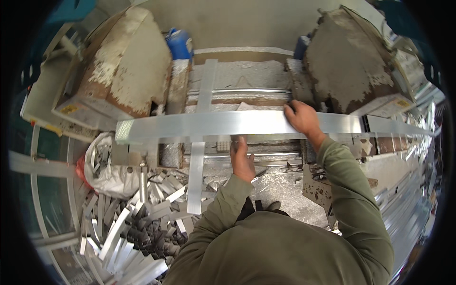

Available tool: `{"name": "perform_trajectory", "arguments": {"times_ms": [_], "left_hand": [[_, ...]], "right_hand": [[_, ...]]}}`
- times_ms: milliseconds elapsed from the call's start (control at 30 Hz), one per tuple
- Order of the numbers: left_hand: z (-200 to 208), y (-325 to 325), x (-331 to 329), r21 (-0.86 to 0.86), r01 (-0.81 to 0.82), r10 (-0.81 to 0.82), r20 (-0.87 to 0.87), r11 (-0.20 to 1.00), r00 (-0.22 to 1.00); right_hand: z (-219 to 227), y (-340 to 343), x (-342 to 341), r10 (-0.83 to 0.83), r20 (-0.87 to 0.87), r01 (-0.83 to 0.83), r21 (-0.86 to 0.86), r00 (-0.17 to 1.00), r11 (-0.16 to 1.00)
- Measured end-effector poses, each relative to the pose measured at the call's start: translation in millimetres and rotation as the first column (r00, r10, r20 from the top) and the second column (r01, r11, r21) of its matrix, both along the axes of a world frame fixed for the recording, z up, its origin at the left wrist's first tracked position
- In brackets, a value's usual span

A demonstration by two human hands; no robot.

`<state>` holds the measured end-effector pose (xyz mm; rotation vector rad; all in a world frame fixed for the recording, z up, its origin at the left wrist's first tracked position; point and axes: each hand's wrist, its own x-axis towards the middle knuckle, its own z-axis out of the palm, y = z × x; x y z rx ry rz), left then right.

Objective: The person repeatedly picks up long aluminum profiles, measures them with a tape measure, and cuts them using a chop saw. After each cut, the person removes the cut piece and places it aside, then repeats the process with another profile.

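The right hand (302, 118) lies on the long, flat, silvery metal bar (237, 124), its thumb on the upper face and its fingers at the far edge; I cannot tell whether they close around it. The left hand (243, 160) is loosely open at the bar's near edge, with nothing visible in its palm; whether its fingertips touch the underside is hidden.

The bar runs crosswise over the near part of the rust-stained metal machine bed (176, 95), its left end out past the bed's left edge and its other end far beyond the right edge. It passes in front of two grey, paint-chipped metal housings (137, 66) (349, 61). A narrower, pale silvery metal strip (195, 183) crosses beneath it, left of both hands, reaching out past the bed's near edge.

The step in hand appears to be steadying or adjusting the bar on the bed. The next move would call for even support from both hands so that it slides without tilting, care that the strip below does not shift, and fingers kept clear of the housings.
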<state>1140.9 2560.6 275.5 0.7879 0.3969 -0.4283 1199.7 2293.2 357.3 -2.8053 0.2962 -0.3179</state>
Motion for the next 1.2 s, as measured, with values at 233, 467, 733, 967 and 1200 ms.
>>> {"name": "perform_trajectory", "arguments": {"times_ms": [233,467,733,967,1200], "left_hand": [[20,-68,20,-0.037,0.114,-0.118,-0.120,0.993,0.986],[9,-89,23,-0.082,0.008,-0.012,-0.049,0.997,0.999],[62,-60,-31,-0.130,-0.069,0.076,0.046,0.989,0.996],[98,-79,-143,-0.249,0.203,-0.179,0.116,0.947,0.977],[94,-95,-184,-0.157,0.458,-0.432,0.173,0.875,0.885]], "right_hand": [[-19,-19,-11,0.042,0.227,-0.064,0.094,0.973,0.994],[-4,-18,-60,0.009,0.449,-0.050,0.080,0.894,0.996],[103,-87,-208,0.376,0.367,-0.212,-0.415,0.851,0.885],[176,-191,-360,0.120,0.165,-0.046,-0.390,0.979,0.920],[152,-240,-507,-0.034,-0.579,0.182,0.200,0.815,0.963]]}}
